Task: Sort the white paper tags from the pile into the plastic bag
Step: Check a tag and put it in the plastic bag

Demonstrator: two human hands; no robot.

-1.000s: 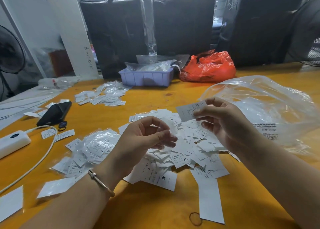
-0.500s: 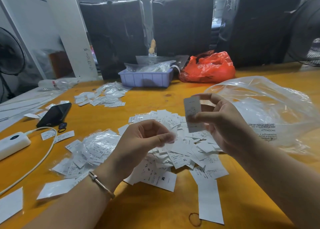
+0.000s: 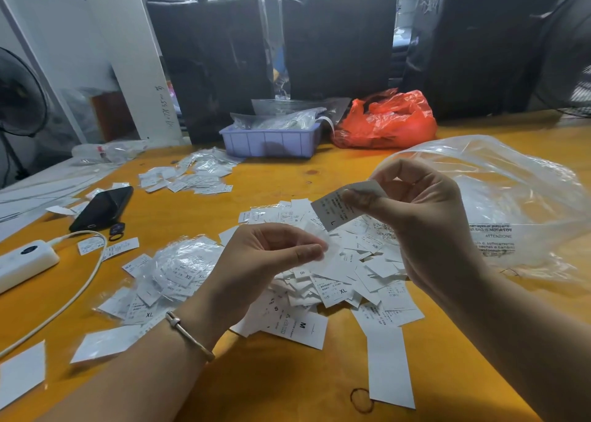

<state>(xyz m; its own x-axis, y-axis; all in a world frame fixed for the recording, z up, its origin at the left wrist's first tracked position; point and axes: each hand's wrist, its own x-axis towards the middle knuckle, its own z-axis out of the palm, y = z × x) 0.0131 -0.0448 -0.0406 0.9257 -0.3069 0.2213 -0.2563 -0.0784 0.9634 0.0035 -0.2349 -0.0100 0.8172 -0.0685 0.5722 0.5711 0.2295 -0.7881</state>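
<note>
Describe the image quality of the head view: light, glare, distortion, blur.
Head view: wide-angle bending bows the white pillar and table edge; the background is dim and hazy, the table brighter; glare streaks the clear plastic bag; the tag pinched in the right hand reads sharply, while the thin piece at the left hand fingers looks blurred.

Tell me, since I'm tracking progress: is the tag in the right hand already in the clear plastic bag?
Out. The right hand pinches the L tag above the pile, left of the clear plastic bag.
</note>
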